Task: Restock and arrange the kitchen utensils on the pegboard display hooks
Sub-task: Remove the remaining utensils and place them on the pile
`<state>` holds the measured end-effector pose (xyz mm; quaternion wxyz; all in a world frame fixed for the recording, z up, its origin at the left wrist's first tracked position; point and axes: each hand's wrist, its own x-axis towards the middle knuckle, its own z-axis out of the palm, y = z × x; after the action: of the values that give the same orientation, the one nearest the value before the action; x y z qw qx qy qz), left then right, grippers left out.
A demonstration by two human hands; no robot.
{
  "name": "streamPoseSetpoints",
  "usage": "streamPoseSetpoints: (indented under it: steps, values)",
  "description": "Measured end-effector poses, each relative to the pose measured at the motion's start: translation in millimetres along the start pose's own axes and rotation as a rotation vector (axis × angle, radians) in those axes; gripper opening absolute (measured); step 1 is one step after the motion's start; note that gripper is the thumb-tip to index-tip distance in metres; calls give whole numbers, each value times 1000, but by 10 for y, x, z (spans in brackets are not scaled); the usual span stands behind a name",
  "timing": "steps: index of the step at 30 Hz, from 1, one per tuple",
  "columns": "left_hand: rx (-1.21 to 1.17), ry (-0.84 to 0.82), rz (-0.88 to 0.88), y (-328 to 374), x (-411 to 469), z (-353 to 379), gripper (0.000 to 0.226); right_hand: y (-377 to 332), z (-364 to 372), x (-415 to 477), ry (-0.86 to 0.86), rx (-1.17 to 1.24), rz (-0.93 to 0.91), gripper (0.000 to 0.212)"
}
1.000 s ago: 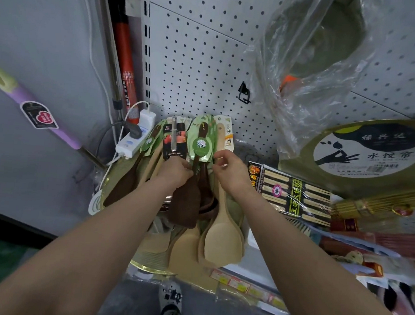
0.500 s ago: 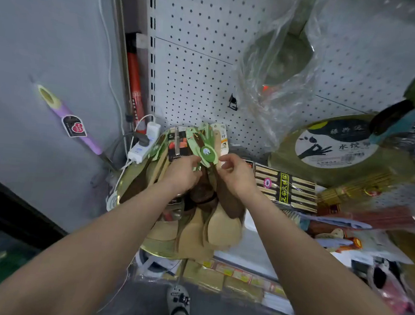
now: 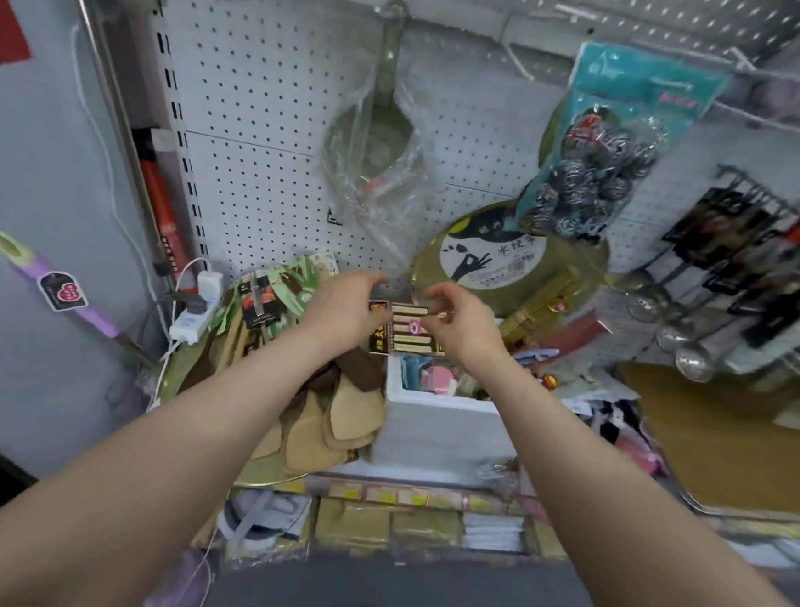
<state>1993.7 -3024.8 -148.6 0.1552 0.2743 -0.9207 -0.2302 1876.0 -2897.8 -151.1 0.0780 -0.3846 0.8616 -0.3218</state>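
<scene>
A black pack of chopsticks [image 3: 408,331] sits low in front of the white pegboard [image 3: 257,148], held level between both hands. My left hand [image 3: 345,304] grips its left end and my right hand [image 3: 461,317] pinches its upper right corner. Left of my left hand a bunch of carded wooden spatulas [image 3: 264,303] leans against the board, with pale and dark paddles [image 3: 346,414] hanging down below my left wrist. A small black hook [image 3: 333,216] on the pegboard above carries nothing.
A strainer in a clear plastic bag [image 3: 381,148] hangs above the hands. A round bamboo mat pack [image 3: 502,258] and a bag of steel scourers [image 3: 590,174] are to the right. A white foam box [image 3: 436,421] sits below the pack. Metal ladles [image 3: 691,350] hang far right; a power strip [image 3: 193,318] lies left.
Both hands have let go of the spatula cards and moved right onto the chopstick pack, lifting it off the pile. The view has pulled back and tilted up.
</scene>
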Motion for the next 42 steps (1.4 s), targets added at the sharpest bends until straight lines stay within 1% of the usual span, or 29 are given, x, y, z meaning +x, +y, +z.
streamPoseSetpoints:
  steps: [4,10,13,22,25,30,36,42]
  values:
    - [-14,11,95,479,23,81,50,230,-457,-239,73,-8,19,31]
    - [-65,-60,261,1431,89,421,49,808,-1249,-638,178,-81,76,25]
    - [-87,-102,364,2039,129,675,48,1206,-1740,-905,238,-120,128,23]
    - [-191,-215,675,4304,-55,1719,48,2716,-3342,-1943,445,-217,324,24]
    - [-205,-235,754,5032,-146,2077,47,3182,-3855,-2288,502,-227,384,22]
    - [-279,-271,854,6224,-343,2651,49,3899,-4667,-2886,548,-251,492,25]
    - [-312,-364,955,7396,-496,3336,50,4696,-5372,-3398,651,-266,598,23]
    - [-363,-444,1046,8286,-426,3975,48,5492,-5903,-3610,729,-282,690,20]
